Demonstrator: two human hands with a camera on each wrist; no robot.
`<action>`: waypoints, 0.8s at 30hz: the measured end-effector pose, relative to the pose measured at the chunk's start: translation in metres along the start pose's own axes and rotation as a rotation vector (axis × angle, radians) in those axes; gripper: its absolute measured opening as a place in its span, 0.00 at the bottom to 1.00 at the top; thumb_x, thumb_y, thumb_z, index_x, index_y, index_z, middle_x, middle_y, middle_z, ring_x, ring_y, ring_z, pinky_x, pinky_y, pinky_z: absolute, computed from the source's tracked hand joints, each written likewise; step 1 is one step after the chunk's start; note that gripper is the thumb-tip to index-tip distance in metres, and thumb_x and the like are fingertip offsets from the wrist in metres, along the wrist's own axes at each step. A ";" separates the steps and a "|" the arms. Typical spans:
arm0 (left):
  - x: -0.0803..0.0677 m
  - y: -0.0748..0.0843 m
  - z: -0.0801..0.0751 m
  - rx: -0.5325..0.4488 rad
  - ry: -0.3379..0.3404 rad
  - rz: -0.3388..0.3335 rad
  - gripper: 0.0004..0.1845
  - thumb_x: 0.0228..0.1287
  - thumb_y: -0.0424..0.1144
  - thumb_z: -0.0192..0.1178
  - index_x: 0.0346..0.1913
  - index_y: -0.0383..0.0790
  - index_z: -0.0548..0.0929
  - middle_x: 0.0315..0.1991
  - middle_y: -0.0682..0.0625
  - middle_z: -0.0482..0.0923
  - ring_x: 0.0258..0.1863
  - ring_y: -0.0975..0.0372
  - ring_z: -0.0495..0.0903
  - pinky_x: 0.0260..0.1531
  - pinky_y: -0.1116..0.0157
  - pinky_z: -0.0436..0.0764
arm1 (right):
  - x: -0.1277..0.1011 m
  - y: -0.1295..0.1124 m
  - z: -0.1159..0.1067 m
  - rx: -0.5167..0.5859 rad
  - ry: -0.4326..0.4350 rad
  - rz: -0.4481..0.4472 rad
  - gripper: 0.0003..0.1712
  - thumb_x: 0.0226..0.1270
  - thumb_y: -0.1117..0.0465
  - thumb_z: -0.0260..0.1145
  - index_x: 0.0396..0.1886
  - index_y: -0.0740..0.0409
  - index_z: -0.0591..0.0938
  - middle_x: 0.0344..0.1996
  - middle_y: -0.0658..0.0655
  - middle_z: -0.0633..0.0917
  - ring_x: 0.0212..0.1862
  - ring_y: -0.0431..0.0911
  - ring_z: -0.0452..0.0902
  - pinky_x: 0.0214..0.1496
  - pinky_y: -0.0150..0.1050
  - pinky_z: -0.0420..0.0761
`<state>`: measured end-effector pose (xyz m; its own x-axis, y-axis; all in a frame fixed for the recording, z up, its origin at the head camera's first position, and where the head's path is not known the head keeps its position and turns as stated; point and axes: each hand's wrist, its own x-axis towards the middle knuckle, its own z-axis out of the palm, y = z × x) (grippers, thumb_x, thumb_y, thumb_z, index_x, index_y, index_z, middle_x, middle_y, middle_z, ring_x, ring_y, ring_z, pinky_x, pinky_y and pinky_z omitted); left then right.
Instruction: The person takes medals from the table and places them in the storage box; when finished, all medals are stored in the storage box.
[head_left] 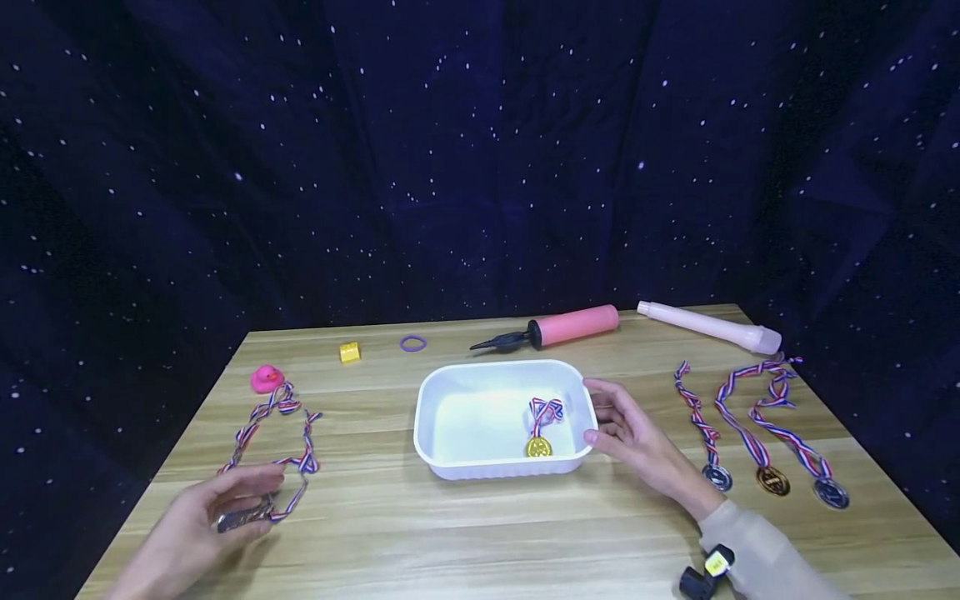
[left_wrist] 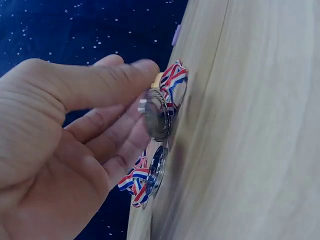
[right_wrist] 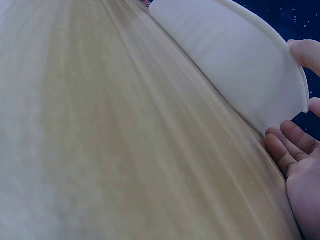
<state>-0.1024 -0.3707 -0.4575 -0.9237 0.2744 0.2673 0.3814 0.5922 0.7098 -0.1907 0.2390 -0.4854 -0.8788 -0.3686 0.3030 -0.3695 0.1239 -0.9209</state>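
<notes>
My left hand (head_left: 262,498) is low at the table's front left and pinches a silver medal (left_wrist: 159,114) between thumb and fingers. Its red, white and blue ribbon (head_left: 279,433) trails away over the wood. A second medal (left_wrist: 157,170) lies flat just beneath it. A white tray (head_left: 450,392) stands mid-table with a gold medal (head_left: 538,447) and its ribbon inside. My right hand (head_left: 600,412) is at the tray's right end. Its thumb lies by the rim and its relaxed fingers (right_wrist: 292,145) touch the side wall.
Three more medals (head_left: 772,481) with ribbons lie at the right. At the back are a pink pump (head_left: 558,327), a pale tube (head_left: 708,326), a purple ring (head_left: 412,342), a yellow brick (head_left: 349,352) and a pink duck (head_left: 266,379). Dark starry cloth surrounds the table.
</notes>
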 end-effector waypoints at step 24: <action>0.007 0.004 0.015 0.059 -0.016 -0.046 0.26 0.53 0.28 0.85 0.57 0.36 0.93 0.58 0.36 0.90 0.46 0.73 0.91 0.42 0.73 0.90 | 0.000 -0.002 0.000 -0.010 0.009 0.032 0.41 0.81 0.65 0.70 0.87 0.56 0.64 0.73 0.70 0.76 0.69 0.62 0.78 0.66 0.33 0.84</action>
<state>-0.1070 -0.3553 -0.4627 -0.9398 0.2577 0.2245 0.3404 0.6480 0.6813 -0.1901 0.2388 -0.4832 -0.8929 -0.3563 0.2752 -0.3438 0.1451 -0.9277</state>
